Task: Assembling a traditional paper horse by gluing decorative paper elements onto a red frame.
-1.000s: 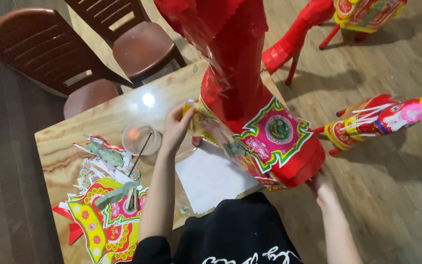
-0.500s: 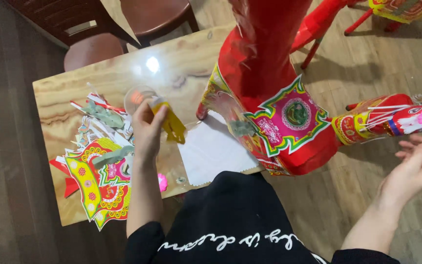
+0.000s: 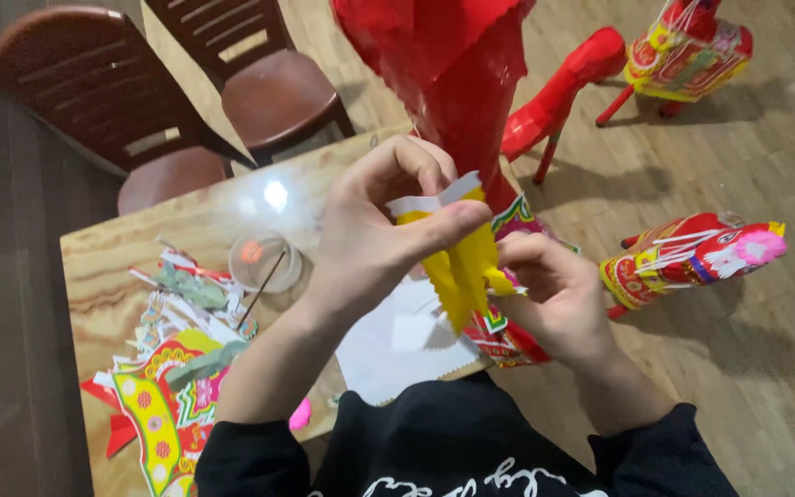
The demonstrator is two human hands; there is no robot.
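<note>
L hand [image 3: 370, 244] & R hand [image 3: 554, 299] both pinch yellow fringed paper strip [image 3: 462, 267], fingers closed on it, held above table [image 3: 94, 276]. Beyond: glass dish [image 3: 264, 262], red paper figure [image 3: 453, 83], wooden chairs [image 3: 259, 74].

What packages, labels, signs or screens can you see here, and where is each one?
No packages, signs or screens are in view.
Printed lettering: white, on the black sleeved top at the bottom edge, partly cut off.
Nearest to labels are the printed paper cutouts: red, yellow and green, piled on the table's left end.
</note>
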